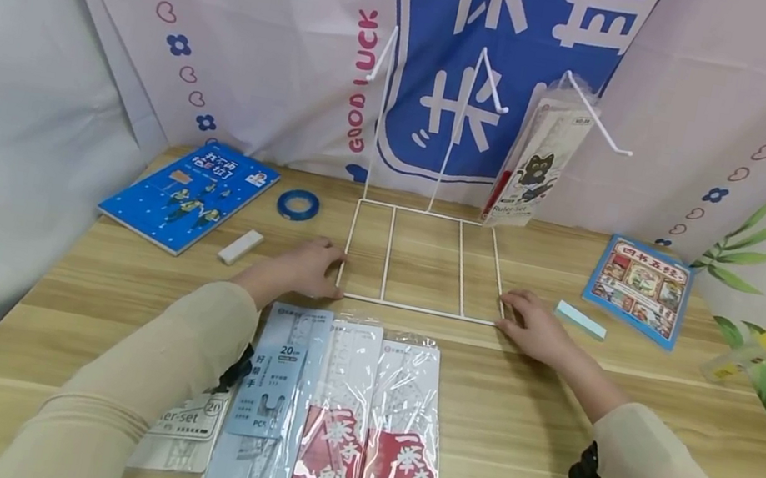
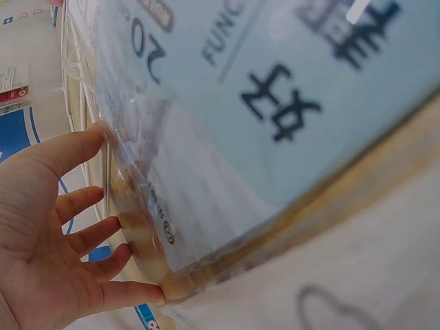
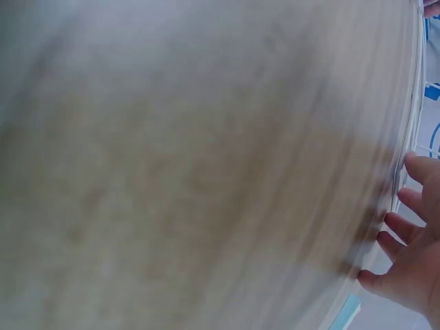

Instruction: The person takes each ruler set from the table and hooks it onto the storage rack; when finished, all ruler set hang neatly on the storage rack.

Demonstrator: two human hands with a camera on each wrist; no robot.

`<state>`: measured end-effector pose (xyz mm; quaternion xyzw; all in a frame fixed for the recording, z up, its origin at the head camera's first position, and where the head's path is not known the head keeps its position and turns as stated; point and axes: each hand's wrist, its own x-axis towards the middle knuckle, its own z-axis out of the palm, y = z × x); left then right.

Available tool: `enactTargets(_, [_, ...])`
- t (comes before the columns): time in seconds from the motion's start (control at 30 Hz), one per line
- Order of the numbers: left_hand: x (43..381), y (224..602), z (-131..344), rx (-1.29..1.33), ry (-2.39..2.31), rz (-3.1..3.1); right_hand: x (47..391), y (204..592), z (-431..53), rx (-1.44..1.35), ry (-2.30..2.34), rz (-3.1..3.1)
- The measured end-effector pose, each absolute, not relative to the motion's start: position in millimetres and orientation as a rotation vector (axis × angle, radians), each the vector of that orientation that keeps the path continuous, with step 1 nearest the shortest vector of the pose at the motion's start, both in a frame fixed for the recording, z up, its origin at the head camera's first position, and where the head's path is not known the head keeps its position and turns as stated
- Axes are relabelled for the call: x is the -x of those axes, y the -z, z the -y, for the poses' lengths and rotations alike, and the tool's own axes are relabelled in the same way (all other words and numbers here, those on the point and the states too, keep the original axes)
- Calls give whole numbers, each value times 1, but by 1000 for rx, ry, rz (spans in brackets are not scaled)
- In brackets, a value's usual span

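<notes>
A white wire display rack (image 1: 417, 309) stands on the wooden table, its base flat and its hooks raised at the back. In the head view my left hand (image 1: 312, 268) touches the base at its front left corner. My right hand (image 1: 534, 325) touches the front right corner. Both wrist views show the fingers of the left hand (image 2: 62, 234) and right hand (image 3: 412, 240) spread, tips on the table by the wire. From the rack's right hook hangs a packaged ruler set (image 1: 539, 168). A light blue ruler pack (image 1: 273, 373) lies near my left wrist.
Two red-and-clear ruler packs (image 1: 327, 458) (image 1: 401, 470) and a pale ruler set (image 1: 182, 442) lie in front. Around the rack are a blue book (image 1: 188, 194), blue tape roll (image 1: 298, 205), white eraser (image 1: 240, 246), light blue block (image 1: 580, 319), small booklet (image 1: 639, 288) and yellow-capped glue (image 1: 752, 353).
</notes>
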<state>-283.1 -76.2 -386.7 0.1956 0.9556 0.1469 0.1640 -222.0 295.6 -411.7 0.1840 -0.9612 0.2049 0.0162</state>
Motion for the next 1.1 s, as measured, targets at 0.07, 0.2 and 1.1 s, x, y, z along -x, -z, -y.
enactTargets(0.07, [283,387,76,-562,-422,-2724,223,410,-295,-571,-645,2998])
enactTargets(0.2, [283,387,77,-568,-423,-2729,225,409,-296,-581,-667,3009])
enactTargets(1.1, [155,343,167,-517,-584,-2828,224,402,-297,-534,-736,3051])
